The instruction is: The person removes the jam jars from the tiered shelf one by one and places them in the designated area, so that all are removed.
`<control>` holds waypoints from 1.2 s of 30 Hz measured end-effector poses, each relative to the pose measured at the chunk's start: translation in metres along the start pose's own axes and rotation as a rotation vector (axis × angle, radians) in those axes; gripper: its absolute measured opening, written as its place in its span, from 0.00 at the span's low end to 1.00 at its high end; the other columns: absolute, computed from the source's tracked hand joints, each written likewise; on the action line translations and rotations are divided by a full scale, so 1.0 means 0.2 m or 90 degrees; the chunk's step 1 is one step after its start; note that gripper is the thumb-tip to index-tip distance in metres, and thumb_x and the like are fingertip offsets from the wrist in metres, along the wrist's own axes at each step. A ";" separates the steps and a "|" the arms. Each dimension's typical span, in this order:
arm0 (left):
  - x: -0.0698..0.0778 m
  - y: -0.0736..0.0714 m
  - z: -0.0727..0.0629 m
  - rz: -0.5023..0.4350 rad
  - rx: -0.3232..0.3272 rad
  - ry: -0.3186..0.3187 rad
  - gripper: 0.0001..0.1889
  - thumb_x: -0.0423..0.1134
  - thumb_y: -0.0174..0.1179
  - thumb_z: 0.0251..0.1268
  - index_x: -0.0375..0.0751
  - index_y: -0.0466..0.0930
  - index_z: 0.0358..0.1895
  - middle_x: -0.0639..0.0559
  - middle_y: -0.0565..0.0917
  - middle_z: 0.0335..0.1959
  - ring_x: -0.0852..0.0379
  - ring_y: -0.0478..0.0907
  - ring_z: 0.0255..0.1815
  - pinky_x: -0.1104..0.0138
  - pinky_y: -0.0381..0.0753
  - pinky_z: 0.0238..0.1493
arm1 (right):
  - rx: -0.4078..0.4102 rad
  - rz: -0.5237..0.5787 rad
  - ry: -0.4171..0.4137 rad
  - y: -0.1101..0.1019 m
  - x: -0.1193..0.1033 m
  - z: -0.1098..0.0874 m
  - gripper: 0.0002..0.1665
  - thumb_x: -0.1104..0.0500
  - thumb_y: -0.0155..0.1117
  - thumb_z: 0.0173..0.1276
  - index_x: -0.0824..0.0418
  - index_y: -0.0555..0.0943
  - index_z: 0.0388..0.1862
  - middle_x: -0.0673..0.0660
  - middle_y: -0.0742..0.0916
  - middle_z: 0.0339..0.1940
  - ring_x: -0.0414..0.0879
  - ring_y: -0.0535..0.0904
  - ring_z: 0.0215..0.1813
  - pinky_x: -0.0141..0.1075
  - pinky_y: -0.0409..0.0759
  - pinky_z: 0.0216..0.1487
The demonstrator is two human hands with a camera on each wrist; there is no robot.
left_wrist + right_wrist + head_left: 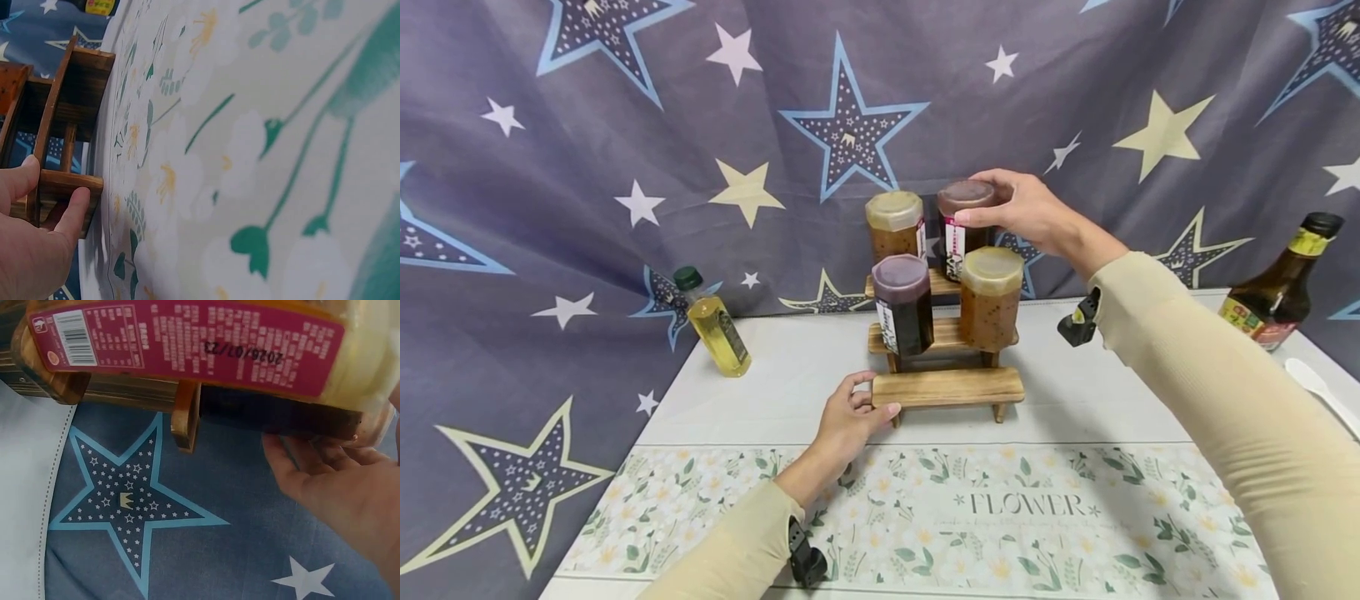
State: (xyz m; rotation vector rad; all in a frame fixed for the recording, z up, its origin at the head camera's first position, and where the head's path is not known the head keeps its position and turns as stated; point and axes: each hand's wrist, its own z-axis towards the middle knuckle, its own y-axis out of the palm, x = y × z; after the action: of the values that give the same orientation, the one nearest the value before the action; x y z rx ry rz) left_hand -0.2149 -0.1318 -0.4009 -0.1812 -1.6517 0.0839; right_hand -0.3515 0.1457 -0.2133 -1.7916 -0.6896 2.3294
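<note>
Three tiers make up the wooden display rack [947, 387] in the middle of the head view, and both hands are on the job! Down low, the left hand [850, 417] has the left end of the bottom tier, thumb in front, fingers bent around the edge, a partial grip. Up high, the right hand [1026, 208] arches over the dark jar with the brownish lid [973, 240], thumb on the near side, fingers round the back, and that jar is upright at the right of the top tier. Beside it, just to the left, sits an amber jar with a yellowish lid [893, 237]. One tier down, a dark jar with a purple lid [913, 321] stands on the left, a second amber jar [991, 304] on the right. Out wide: a green-capped oil bottle [718, 333] at left, a brown sauce bottle [1273, 287] at right, a white spoon [1315, 383] near it. Over to the left wrist: thumb and finger close in on the rack's end, floral tablecloth [187, 162] alongside. Now the right wrist: an amber jar's maroon label [187, 347] crosses the top, barcode and date showing, while beyond it fingers curve against the dark jar, before a starry backdrop [250, 550].
</note>
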 end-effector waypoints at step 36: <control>0.01 0.00 -0.01 -0.014 0.004 0.004 0.35 0.29 0.67 0.59 0.39 0.62 0.69 0.39 0.81 0.46 0.55 0.81 0.39 0.60 0.87 0.47 | 0.101 0.105 0.008 -0.21 -0.06 -0.06 0.37 0.60 0.82 0.46 0.61 0.78 0.57 0.50 0.86 0.40 0.41 0.82 0.39 0.29 0.86 0.39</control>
State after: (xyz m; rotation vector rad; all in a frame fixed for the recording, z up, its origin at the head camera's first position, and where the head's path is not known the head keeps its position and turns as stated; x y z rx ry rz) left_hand -0.2129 -0.1306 -0.3988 -0.1581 -1.6465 0.0712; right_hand -0.3432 0.1813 -0.1877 -1.8549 -0.3554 2.3947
